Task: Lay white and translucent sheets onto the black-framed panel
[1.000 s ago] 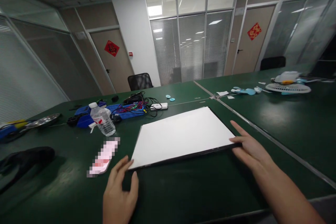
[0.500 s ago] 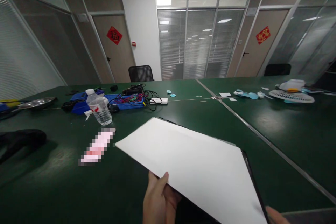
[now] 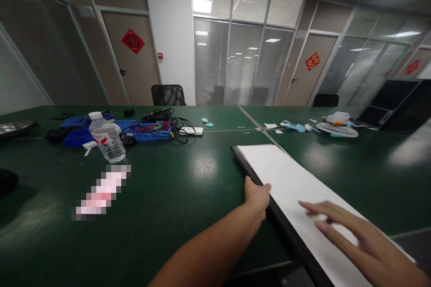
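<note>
A flat white panel with a thin black edge [image 3: 286,179] lies on the dark green table [image 3: 175,197], running from the middle toward the lower right. My left hand [image 3: 257,195] grips the panel's left black edge about halfway along. My right hand [image 3: 357,237] hovers flat over the white face near the front, fingers spread; I cannot tell if it touches.
A clear water bottle [image 3: 107,141] stands at left, with blue trays and tangled cables [image 3: 151,128] behind it. A pink blurred packet [image 3: 103,190] lies nearer. A white fan [image 3: 336,128] and small parts sit at right. A metal seam [image 3: 259,129] splits the tabletop.
The panel was lifted off the table, swung to the right and now lies rotated lengthwise. My left hand moved from the front corner to the left edge; my right hand came over the top.
</note>
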A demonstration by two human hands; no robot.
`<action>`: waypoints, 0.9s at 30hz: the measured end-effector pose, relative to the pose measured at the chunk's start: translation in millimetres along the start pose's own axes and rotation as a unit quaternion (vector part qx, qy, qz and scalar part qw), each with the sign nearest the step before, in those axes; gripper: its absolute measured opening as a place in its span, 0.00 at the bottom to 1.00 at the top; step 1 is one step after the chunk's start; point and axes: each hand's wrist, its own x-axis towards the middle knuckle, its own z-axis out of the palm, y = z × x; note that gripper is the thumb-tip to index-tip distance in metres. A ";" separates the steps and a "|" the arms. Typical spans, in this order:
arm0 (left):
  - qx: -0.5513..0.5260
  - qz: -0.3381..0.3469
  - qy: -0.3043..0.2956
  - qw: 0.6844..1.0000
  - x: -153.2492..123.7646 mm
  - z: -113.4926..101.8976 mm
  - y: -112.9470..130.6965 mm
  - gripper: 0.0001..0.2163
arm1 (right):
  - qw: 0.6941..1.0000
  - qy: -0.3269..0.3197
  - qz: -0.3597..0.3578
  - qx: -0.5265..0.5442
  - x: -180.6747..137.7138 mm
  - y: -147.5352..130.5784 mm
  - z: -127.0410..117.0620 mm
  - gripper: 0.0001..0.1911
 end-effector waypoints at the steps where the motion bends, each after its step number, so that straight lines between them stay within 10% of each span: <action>1: 0.002 -0.001 -0.007 1.000 5.6 13.1 -2.2 0.18 | 0.999 0.032 0.001 -0.036 15.5 2.9 1.6 0.31; 8: 0.003 -0.067 -0.088 0.994 24.1 24.9 -1.3 0.17 | 0.983 -0.031 0.083 -0.158 75.6 79.5 12.7 0.36; 21: 0.007 0.010 0.061 0.998 -42.7 -206.7 95.1 0.16 | 0.995 0.038 0.045 -0.084 98.4 214.3 -61.7 0.27; 27: -0.066 0.071 0.178 0.979 -75.3 -217.0 72.2 0.13 | 0.982 0.123 0.131 -0.051 115.4 272.6 -86.8 0.20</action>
